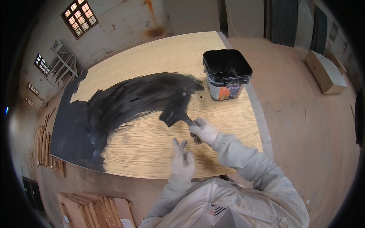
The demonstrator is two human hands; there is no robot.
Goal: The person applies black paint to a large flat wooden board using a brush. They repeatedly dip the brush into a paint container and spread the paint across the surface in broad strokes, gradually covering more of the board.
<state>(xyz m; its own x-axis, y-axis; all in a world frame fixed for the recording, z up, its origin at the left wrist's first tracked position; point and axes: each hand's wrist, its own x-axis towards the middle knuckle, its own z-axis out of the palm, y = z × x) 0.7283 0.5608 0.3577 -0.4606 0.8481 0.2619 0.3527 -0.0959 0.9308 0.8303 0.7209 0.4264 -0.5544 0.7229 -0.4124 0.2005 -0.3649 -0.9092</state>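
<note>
My gloved right hand (205,131) is wrapped round the handle of a wide paintbrush (177,112), dark all over with black paint. Its broad head lies over the lower right edge of a dark paint smear (133,93). That smear curves across a pale wood-grain board (148,155) and joins a solid dark area (72,133) on the left. My gloved left hand (183,161) hovers near the board's front edge, holding nothing, some fingers stretched out and others bent. Beyond the brush, to the right, a paint-smeared square bucket (224,91) with a black inside stands on the board.
Stacked cardboard pieces (95,212) lean below the table at the lower left. A metal frame (66,62) stands by the far left wall. On the floor at right lies a long box (325,72). Large panels (283,22) lean at the back right.
</note>
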